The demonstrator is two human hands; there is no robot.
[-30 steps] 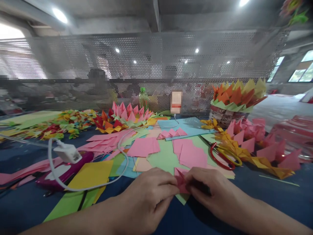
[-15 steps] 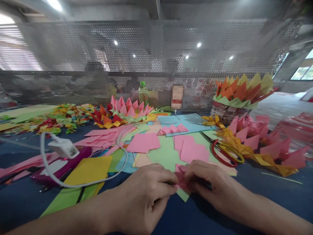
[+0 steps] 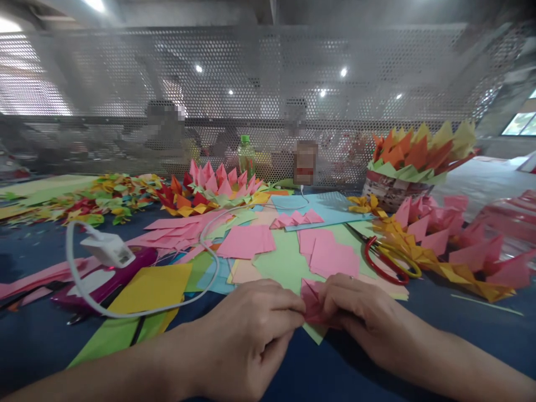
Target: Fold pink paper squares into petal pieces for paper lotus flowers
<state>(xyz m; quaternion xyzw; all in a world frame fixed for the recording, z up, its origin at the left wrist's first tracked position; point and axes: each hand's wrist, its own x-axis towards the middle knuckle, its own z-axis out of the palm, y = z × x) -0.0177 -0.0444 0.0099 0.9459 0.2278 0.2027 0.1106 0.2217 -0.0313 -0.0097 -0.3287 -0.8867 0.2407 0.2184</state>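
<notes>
My left hand (image 3: 251, 329) and my right hand (image 3: 360, 315) meet low in the middle of the head view, both pinched on a small folded pink paper piece (image 3: 312, 304) held between their fingertips. The piece rests just above a light green sheet (image 3: 285, 262) on the dark blue table (image 3: 439, 329). Loose pink paper squares (image 3: 333, 257) lie right behind my hands, and another pink square (image 3: 247, 241) lies further back left.
Red-handled scissors (image 3: 387, 261) lie right of the pink squares. A white charger with cable (image 3: 108, 249) sits on a magenta object (image 3: 104, 279) at left, beside a yellow sheet (image 3: 153, 287). Folded paper flowers (image 3: 213, 192) and a basket (image 3: 393, 192) stand before a perforated metal screen (image 3: 268, 100); people sit behind it.
My hands have kept pinching the pink piece, with the right fingers curling closer over it. The camera tilted slightly, shifting the scene a little.
</notes>
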